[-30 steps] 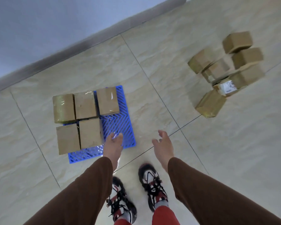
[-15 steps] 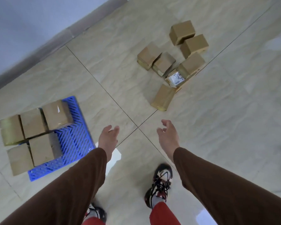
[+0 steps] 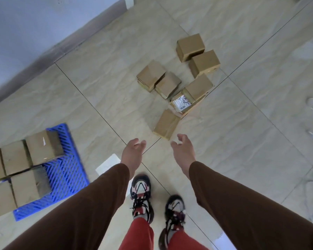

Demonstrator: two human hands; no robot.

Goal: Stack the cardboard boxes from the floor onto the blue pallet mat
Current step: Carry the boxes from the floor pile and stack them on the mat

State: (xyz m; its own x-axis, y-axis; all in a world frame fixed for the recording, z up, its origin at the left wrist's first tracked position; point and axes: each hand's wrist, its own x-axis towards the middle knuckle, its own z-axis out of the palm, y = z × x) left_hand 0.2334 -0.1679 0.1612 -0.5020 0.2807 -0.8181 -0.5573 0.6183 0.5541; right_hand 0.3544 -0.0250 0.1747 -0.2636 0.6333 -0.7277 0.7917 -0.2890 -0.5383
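Several cardboard boxes lie scattered on the tiled floor ahead. The nearest box (image 3: 166, 123) lies just beyond my fingertips. Behind it sits a box with a white label (image 3: 181, 102), and further boxes (image 3: 190, 46) reach back to the right. My left hand (image 3: 132, 153) and my right hand (image 3: 183, 150) are both held out, fingers apart and empty, a little short of the nearest box. At the left, the blue pallet mat (image 3: 65, 170) carries several boxes (image 3: 42, 149) in two rows, partly cut off by the frame edge.
A wall with a grey skirting (image 3: 58, 49) runs diagonally across the upper left. My two shoes (image 3: 141, 195) stand on the tiles below my hands. A white patch (image 3: 107, 164) lies on the floor beside the mat.
The view has swung from the mat to the scattered boxes, which are now closer. Both empty hands have risen toward the nearest box. My feet have stepped forward.
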